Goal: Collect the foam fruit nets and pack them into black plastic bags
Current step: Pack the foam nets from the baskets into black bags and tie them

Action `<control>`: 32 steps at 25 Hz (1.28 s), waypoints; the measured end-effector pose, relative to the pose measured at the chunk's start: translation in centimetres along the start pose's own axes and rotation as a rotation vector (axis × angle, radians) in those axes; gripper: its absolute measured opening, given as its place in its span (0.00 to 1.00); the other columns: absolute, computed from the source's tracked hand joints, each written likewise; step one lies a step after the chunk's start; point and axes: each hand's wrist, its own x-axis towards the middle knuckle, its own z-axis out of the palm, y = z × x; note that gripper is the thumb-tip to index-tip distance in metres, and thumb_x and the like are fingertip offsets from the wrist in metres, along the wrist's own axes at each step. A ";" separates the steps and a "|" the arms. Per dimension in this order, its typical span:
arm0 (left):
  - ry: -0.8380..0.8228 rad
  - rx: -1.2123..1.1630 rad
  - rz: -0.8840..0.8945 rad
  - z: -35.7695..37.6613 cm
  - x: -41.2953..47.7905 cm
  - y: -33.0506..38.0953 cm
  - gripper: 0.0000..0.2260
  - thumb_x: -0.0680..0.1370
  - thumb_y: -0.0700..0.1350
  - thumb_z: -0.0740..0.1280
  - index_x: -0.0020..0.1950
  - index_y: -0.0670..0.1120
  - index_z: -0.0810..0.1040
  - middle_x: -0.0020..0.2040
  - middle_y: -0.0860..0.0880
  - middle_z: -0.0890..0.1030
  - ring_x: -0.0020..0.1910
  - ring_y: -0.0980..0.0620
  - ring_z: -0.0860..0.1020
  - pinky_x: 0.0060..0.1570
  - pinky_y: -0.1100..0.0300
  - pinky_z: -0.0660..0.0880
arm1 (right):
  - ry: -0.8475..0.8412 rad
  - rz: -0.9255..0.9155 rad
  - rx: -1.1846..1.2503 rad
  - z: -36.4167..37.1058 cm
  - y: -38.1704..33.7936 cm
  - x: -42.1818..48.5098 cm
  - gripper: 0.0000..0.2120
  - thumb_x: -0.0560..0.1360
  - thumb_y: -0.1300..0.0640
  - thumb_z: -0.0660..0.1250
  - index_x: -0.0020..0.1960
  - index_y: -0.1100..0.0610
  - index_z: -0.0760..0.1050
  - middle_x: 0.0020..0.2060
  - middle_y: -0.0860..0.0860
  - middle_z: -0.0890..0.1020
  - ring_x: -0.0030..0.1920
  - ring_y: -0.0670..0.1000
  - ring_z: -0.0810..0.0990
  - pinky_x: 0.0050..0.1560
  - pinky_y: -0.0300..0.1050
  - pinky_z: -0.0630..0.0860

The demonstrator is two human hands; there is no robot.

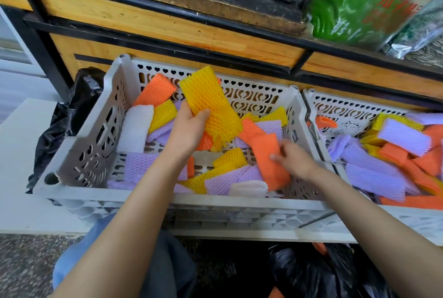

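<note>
Grey perforated plastic crate [96,154]: loose orange, yellow, purple and white foam fruit nets [141,166]. Second grey crate [347,103], touching on the right: same mix. Black plastic bag [311,271]: below, near edge. Left hand [189,127]: clamped on long yellow foam net [211,101], raised. Right hand [294,158]: pinches orange foam net [268,161] in first crate.

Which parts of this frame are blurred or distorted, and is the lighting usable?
Head view: the right hand on the orange foam net is motion-blurred; the left hand gripping the yellow foam net is sharp. Head view: wide-angle bowing curves the grey perforated plastic crate along its rim. Head view: lighting even, no glare.
</note>
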 end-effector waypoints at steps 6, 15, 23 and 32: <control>-0.222 0.178 0.016 1.6 -0.3 -1.0 0.18 0.81 0.54 0.58 0.64 0.44 0.72 0.55 0.49 0.80 0.55 0.49 0.78 0.58 0.49 0.74 | 0.142 -0.264 0.629 -3.1 -6.1 -2.3 0.06 0.77 0.61 0.64 0.53 0.54 0.74 0.48 0.49 0.80 0.45 0.44 0.82 0.44 0.39 0.79; -0.165 0.183 0.163 2.3 -0.7 0.1 0.21 0.74 0.43 0.70 0.64 0.45 0.67 0.55 0.52 0.77 0.54 0.52 0.77 0.51 0.60 0.76 | 0.059 -0.272 0.692 -2.1 -7.2 -2.0 0.13 0.80 0.57 0.59 0.61 0.61 0.73 0.54 0.54 0.79 0.51 0.49 0.81 0.52 0.43 0.79; -0.102 0.155 0.116 0.6 0.4 -0.1 0.24 0.74 0.47 0.70 0.67 0.45 0.66 0.60 0.48 0.77 0.58 0.48 0.77 0.58 0.47 0.75 | -0.358 -0.113 -0.283 1.4 1.5 1.1 0.29 0.74 0.61 0.70 0.72 0.54 0.64 0.71 0.51 0.66 0.71 0.52 0.63 0.68 0.42 0.60; 0.061 0.241 0.126 -0.2 2.0 -1.6 0.26 0.74 0.48 0.70 0.69 0.44 0.64 0.64 0.44 0.74 0.61 0.45 0.74 0.61 0.46 0.72 | 0.075 -0.225 -0.371 -1.7 -0.5 0.5 0.08 0.76 0.52 0.66 0.51 0.56 0.73 0.46 0.50 0.75 0.46 0.50 0.75 0.44 0.42 0.70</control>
